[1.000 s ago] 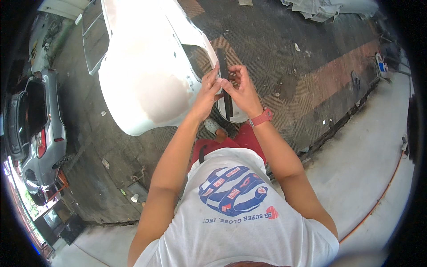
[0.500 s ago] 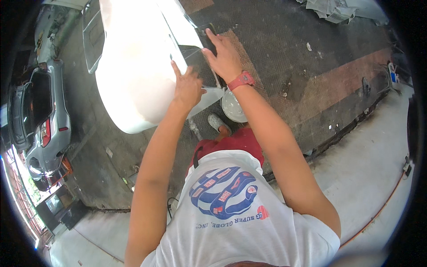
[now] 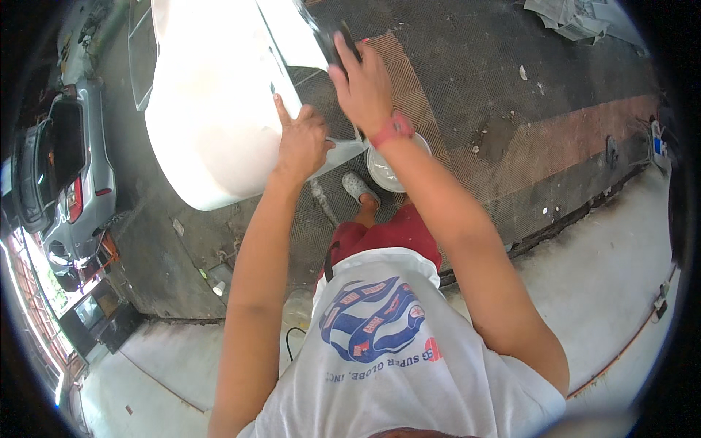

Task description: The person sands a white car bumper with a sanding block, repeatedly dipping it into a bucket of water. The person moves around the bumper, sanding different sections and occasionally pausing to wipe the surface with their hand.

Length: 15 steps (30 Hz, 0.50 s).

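A large glossy white car body panel, looking like a bumper, fills the upper left of the view. My left hand lies at its right edge, index finger stretched over the white surface and the other fingers bent at the rim. Farther out, my right hand is slightly blurred, with its fingers laid along a dark flat piece against the panel's narrow outer part. Whether that piece is a loose pad cannot be made out. A red watch is on my right wrist.
A round pale bucket stands below my right wrist, near my foot in a grey clog. A silver car is parked at the left. Crumpled paper lies at the far right. A patterned mat covers part of the dark floor.
The right hand has shifted slightly outward along the panel's edge and is now blurred. The left hand stays at nearly the same spot on the panel. The whole view has tilted a little.
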Each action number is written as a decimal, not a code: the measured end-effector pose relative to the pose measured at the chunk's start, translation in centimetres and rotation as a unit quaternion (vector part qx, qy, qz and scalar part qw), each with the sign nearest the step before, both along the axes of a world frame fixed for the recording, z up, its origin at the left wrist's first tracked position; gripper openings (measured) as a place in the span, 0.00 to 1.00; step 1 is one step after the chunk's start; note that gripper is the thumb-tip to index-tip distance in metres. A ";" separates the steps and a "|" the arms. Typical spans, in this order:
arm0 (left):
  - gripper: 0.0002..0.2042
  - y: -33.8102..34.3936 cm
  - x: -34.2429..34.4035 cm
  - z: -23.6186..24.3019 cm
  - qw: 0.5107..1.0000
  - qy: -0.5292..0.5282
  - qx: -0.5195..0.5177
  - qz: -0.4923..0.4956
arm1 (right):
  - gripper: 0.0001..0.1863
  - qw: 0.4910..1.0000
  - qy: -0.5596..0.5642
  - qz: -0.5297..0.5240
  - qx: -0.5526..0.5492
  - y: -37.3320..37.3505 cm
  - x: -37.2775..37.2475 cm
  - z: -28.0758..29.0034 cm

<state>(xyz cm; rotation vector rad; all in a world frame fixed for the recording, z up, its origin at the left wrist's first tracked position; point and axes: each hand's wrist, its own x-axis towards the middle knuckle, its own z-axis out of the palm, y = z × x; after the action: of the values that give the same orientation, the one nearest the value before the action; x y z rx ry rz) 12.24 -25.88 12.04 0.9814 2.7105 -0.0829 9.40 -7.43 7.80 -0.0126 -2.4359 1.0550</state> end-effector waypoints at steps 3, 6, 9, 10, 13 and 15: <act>0.17 -0.4 0.2 -0.1 1.000 -0.002 0.001 0.004 | 0.36 1.000 0.004 0.020 0.009 -0.4 9.5 -4.6; 0.18 0.2 0.3 -0.4 1.000 0.016 -0.017 -0.007 | 0.35 0.999 0.014 -0.011 0.032 0.3 8.6 -4.5; 0.17 -0.1 0.7 -0.7 0.999 0.007 -0.030 0.008 | 0.34 1.000 -0.015 -0.010 -0.008 0.6 -3.4 0.0; 0.16 0.1 0.6 -0.6 1.000 0.000 -0.026 0.005 | 0.34 0.999 -0.019 -0.025 0.014 1.0 -5.4 -0.3; 0.14 0.0 0.5 -0.1 1.000 -0.010 -0.013 0.005 | 0.34 1.000 0.023 0.005 -0.018 0.9 -1.2 -1.5; 0.13 0.0 0.1 -0.2 1.000 -0.006 0.002 -0.004 | 0.36 1.000 0.010 -0.003 -0.014 0.1 8.7 -5.6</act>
<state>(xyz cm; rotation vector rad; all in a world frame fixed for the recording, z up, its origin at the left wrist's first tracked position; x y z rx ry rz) 12.35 -25.93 11.84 0.9907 2.6967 -0.0740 18.12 -7.32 2.15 -0.0183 -2.4019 1.0819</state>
